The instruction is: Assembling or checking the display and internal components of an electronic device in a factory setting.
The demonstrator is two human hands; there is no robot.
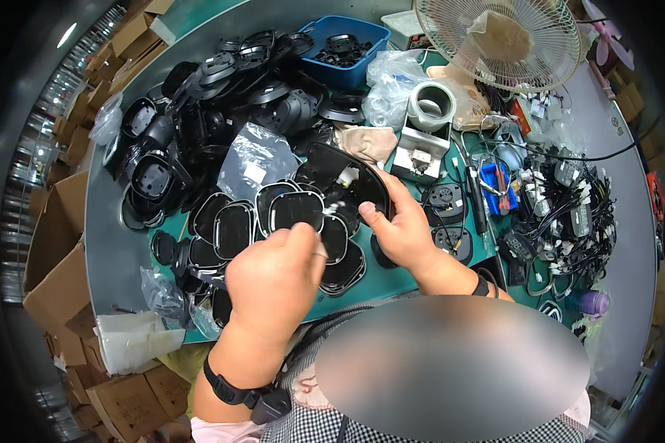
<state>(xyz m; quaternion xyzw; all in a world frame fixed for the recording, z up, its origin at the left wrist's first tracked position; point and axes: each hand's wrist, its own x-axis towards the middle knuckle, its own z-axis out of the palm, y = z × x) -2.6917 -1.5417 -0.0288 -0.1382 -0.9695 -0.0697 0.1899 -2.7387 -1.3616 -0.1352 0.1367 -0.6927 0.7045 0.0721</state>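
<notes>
My right hand (405, 230) grips the rim of a curved black plastic shell (343, 176), thumb on its inner side and fingers behind. The shell is tilted, its hollow side facing me. My left hand (272, 275) is closed in a fist-like pinch just to the left and nearer to me. What it holds, if anything, cannot be made out. Beneath and beyond the left hand lie several black rounded-square covers (234, 230) with pale rims, overlapping on the green table mat (322, 308). A grey plastic bag (255, 164) with a white label rests behind them.
A heap of black plastic housings (222, 96) fills the far left. Behind stands a blue bin (351, 72) of small black parts. To the right are a metal fixture (420, 153), a fan (499, 40), a blue tool tray (496, 188) and tangled cables (569, 214). Cardboard boxes (63, 258) stand left.
</notes>
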